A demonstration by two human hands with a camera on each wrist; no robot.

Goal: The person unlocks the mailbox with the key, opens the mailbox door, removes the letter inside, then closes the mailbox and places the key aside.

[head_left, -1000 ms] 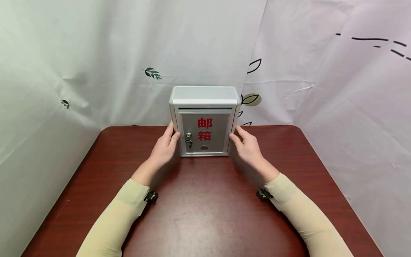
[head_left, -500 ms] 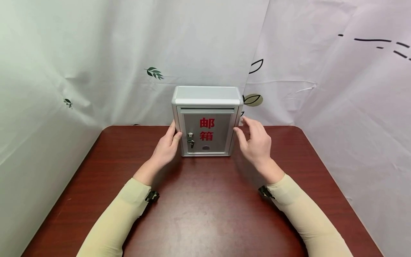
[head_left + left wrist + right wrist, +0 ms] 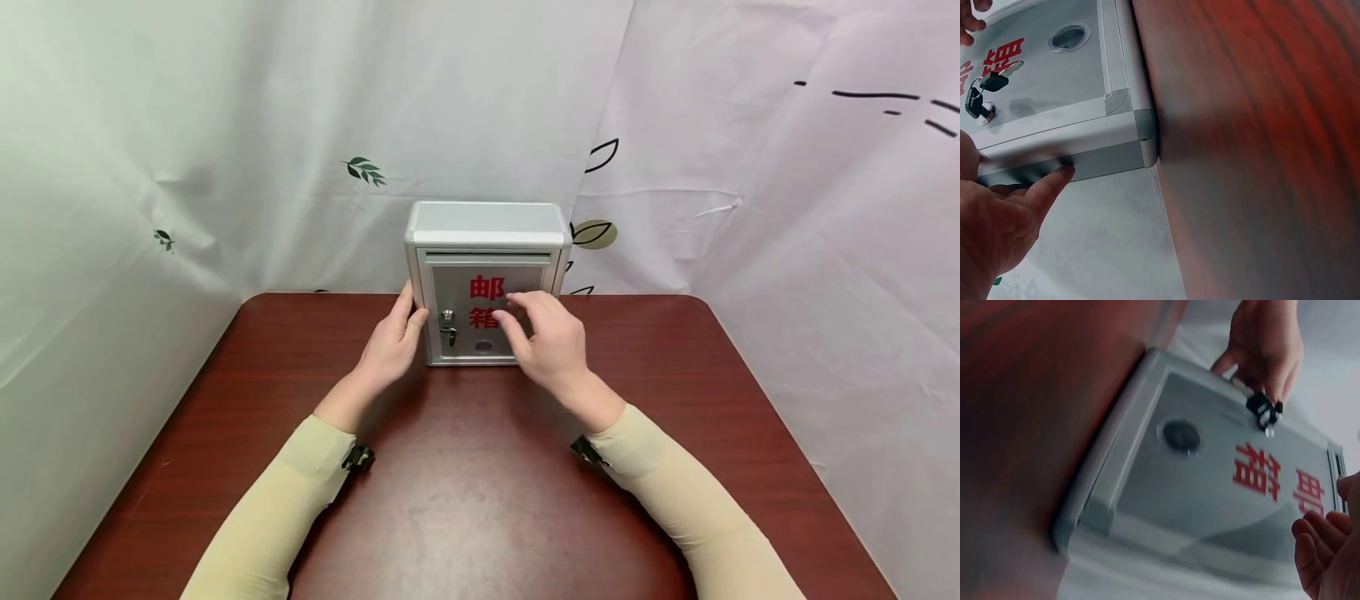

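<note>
A silver metal mailbox (image 3: 491, 220) with red characters on its door stands upright at the back of the table. Its lock (image 3: 447, 316) is on the left of the door, and keys (image 3: 994, 81) with black heads hang there. My left hand (image 3: 386, 343) holds the mailbox's left side, thumb at the front edge and fingers along the side panel. In front of the right half of the door is my right hand (image 3: 553, 340), its fingers loosely bent with nothing between them. In the right wrist view its fingers (image 3: 1313, 544) appear apart from the door.
The mailbox rests on a reddish-brown wooden table (image 3: 480, 467). White cloth with leaf prints (image 3: 480, 100) hangs close behind it and along both sides. Each sleeve carries a dark wrist camera (image 3: 358, 457).
My right hand has let go of the mailbox's right side and moved left across the front of the door. My left hand has kept its hold on the left side.
</note>
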